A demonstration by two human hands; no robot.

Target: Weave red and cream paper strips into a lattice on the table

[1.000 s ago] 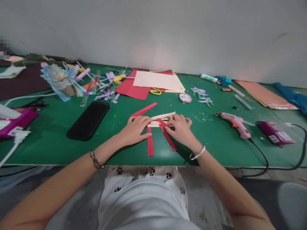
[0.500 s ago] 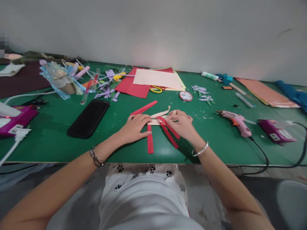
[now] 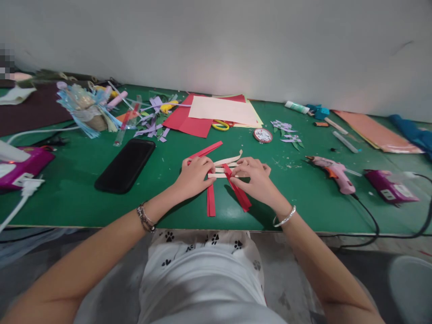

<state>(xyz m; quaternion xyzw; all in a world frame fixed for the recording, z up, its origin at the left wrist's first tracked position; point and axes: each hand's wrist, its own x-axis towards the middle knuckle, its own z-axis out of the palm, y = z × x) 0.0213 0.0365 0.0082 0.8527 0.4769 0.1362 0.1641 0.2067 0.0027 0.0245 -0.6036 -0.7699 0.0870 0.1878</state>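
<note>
Red paper strips (image 3: 211,204) and cream paper strips (image 3: 227,160) lie crossed in a weave on the green table (image 3: 67,198), near its front edge. My left hand (image 3: 195,176) rests on the weave's left side, fingers curled and pressing the strips down. My right hand (image 3: 255,179) sits on the right side, its fingertips pinching the strips where red and cream cross. One red strip (image 3: 206,150) sticks out to the upper left and two hang toward me.
A black phone (image 3: 125,164) lies left of my hands. Red and cream paper sheets (image 3: 216,113) with yellow scissors (image 3: 220,125) lie behind. A pink glue gun (image 3: 332,172) and its cable are to the right, a purple box (image 3: 390,191) beyond it. Purple scraps (image 3: 151,126) clutter the back left.
My hands have shifted slightly on the weave. A cream strip's end has lifted and curled upward, and the right-hand red strips have drawn closer together.
</note>
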